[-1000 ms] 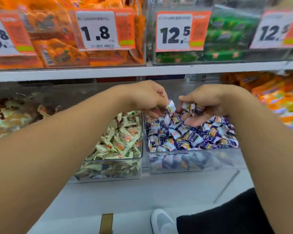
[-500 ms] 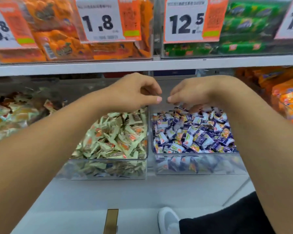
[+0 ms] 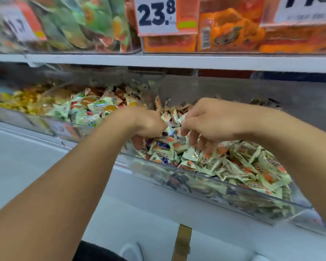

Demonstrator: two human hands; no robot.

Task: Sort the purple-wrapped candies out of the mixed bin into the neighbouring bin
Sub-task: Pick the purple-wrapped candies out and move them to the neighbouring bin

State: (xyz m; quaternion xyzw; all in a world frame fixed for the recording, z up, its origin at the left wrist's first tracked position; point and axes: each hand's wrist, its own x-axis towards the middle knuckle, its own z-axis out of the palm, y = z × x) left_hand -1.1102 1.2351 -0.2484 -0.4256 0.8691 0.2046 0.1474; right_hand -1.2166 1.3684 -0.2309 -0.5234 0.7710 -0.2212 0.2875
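Purple-wrapped candies (image 3: pixel 163 146) lie scattered among cream-and-orange wrapped pieces in the clear mixed bin (image 3: pixel 224 187), mostly near its left end, just below my hands. My left hand (image 3: pixel 149 122) is curled over the pile at the left end of that bin, knuckles up, fingertips tucked down among the wrappers; whether it pinches a piece cannot be told, since the fingertips are hidden under the hand and the picture is blurred. My right hand (image 3: pixel 213 121) hovers just beside it, fingers (image 3: pixel 193 137) bent and spread downward, tips touching or nearly touching the top layer of candy, with nothing visibly held. The two hands are close together but apart. To the left stands another clear bin (image 3: pixel 45 125) holding pale green and yellow wrapped sweets. A white shelf (image 3: pixel 177 62) runs above both bins, carrying orange packets (image 3: pixel 230 32) and a price label (image 3: pixel 156 15) reading 23.8. The white ledge (image 3: pixel 36 166) lies below my forearms, with a brass-coloured strip (image 3: pixel 183 240) at the lower edge.
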